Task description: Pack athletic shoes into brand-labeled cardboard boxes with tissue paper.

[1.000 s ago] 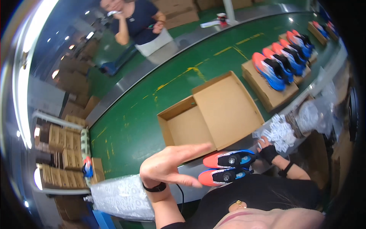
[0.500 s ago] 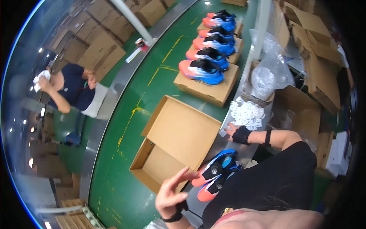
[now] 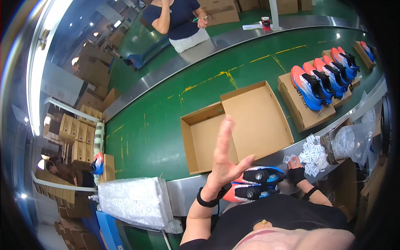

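My left hand point(image 3: 224, 160), a black band at its wrist, is raised in front of an open brown shoebox point(image 3: 262, 125), fingers stretched and holding nothing. Part of the box is hidden behind it. Down by the edge of the pile of small white packets point(image 3: 313, 156), my right hand point(image 3: 295, 171) wears a black wrap; its bent fingertips are closed on a white packet at the pile's left side. Between my hands, close to my body, lies a pair of orange, white and blue sneakers point(image 3: 262, 176) with black uppers, partly covered by my left hand and wrist.
Similar sneakers point(image 3: 310, 85) stand on closed shoeboxes point(image 3: 300, 104) at the right. A plastic-wrapped stack point(image 3: 133, 200) sits at the near left. Clear plastic bags point(image 3: 348, 141) lie beyond the packets. Across the green table point(image 3: 158, 133) stands another person point(image 3: 179, 21).
The view has swung left, bringing the wrapped stack into sight. My left hand has lifted across the box with fingers extended. My right hand stays at the packets, its fingers drawn closer together.
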Demonstrator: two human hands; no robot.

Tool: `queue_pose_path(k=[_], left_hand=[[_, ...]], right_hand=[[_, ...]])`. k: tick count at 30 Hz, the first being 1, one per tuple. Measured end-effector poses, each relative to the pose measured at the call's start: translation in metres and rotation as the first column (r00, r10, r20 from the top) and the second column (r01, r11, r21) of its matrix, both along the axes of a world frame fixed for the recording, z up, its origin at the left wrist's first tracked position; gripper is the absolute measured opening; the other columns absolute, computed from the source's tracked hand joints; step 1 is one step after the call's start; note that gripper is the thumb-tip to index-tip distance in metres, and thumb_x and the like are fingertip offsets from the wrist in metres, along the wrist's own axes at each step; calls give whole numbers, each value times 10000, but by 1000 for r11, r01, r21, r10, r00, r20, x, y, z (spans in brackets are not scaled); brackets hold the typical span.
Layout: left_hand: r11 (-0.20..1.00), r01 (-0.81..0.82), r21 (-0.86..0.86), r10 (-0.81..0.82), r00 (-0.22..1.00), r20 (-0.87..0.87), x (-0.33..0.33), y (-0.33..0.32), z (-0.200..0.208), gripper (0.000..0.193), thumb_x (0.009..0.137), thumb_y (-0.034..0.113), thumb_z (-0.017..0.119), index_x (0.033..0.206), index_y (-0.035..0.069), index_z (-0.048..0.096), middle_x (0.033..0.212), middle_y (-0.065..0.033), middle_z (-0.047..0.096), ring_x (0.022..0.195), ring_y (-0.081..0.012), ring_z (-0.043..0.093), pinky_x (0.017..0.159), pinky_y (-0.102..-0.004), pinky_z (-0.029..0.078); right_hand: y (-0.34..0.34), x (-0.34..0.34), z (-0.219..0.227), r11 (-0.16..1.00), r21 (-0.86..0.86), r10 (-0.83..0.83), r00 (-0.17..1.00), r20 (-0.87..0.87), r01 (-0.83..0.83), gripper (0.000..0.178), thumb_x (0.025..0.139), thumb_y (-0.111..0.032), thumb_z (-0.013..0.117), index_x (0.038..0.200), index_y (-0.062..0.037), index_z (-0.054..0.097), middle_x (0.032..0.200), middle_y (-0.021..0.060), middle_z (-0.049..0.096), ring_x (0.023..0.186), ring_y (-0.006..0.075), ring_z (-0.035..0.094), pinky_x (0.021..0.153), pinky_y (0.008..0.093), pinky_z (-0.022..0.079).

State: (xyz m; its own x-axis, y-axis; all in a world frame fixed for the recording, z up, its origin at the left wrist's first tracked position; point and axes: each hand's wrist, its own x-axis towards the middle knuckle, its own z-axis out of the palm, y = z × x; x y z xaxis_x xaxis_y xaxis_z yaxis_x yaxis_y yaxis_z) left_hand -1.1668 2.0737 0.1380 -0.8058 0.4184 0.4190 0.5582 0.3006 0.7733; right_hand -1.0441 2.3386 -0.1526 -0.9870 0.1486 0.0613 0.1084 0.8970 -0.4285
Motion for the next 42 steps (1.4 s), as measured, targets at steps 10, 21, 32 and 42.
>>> queue_pose_path(k=[10, 21, 32, 42], left_hand=[[860, 385, -336, -265, 898, 351, 21, -11, 9, 662, 727, 223, 640, 1255, 5, 305, 1214, -221, 400, 1109, -319, 417, 907, -375, 356], [824, 558, 93, -500, 641, 583, 39, -17, -38, 505, 765, 144, 613, 1203, 2, 406, 967, -99, 568, 882, -164, 549, 803, -279, 420], [959, 266, -96, -164, 801, 576, 58, -58, -33, 691, 770, 298, 592, 1294, 23, 237, 1239, -162, 395, 1080, -271, 447, 886, -378, 366], [896, -85, 435, -46, 958, 283, 46, -122, 13, 670, 799, 332, 541, 1301, 21, 225, 1264, -186, 357, 1104, -289, 429, 888, -402, 365]], right_hand=[[4, 1, -8, 1000, -8, 1, 998, -68, -1, 171, 727, -103, 527, 896, -123, 538, 884, 100, 512, 646, 309, 558, 572, 417, 463], [5, -2, 0, 987, -137, -110, 963, -247, 78, 125, 790, -143, 504, 886, -79, 551, 773, 125, 570, 695, 302, 563, 584, 386, 453], [-7, 9, 14, 917, -374, -180, 980, -82, 137, 274, 751, -215, 537, 975, -57, 527, 889, 161, 580, 832, 319, 560, 720, 390, 446], [-15, 6, 43, 924, -352, -223, 957, -184, 147, 218, 742, -136, 545, 929, -27, 524, 860, 175, 568, 809, 342, 544, 710, 386, 432]])
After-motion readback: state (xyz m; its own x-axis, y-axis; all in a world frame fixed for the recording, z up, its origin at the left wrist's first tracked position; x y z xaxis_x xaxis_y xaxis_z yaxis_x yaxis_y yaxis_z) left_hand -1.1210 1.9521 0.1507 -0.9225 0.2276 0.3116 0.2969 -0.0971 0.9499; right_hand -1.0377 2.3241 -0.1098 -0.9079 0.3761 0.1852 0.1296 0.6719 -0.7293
